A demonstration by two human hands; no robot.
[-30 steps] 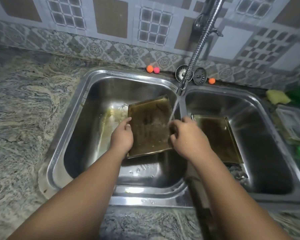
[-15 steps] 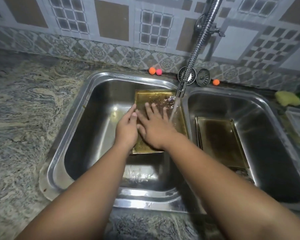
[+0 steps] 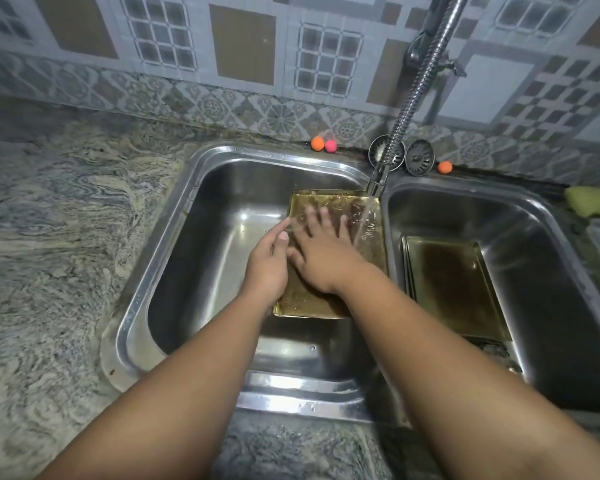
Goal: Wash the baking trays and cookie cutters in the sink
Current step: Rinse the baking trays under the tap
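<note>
- Baking tray (image 3: 329, 304) now lies flat, open side up, against the right wall of the left basin (image 3: 187, 220). A second ago I held it tipped up on edge under the tap (image 3: 378, 181).
- My right hand (image 3: 323, 261) has left the tray's right edge. It lies palm down inside the tray with its fingers (image 3: 324, 216) straight and spread, blurred from rubbing.
- My left hand (image 3: 267, 268) is at the tray's left rim as before, with the thumb over the edge. Its other fingers are hidden, so I cannot tell how they lie.
- Water (image 3: 362, 223) runs onto the tray's far right corner, just beside my right fingers.
- I judge this means I have gone from rinsing one face to scrubbing the inside by hand. The brown film looks barely shifted.
- The second tray (image 3: 454, 289) leans untouched in the right basin (image 3: 568, 271), still dark with residue. I see no cookie cutters clearly, so most of the washing remains.
</note>
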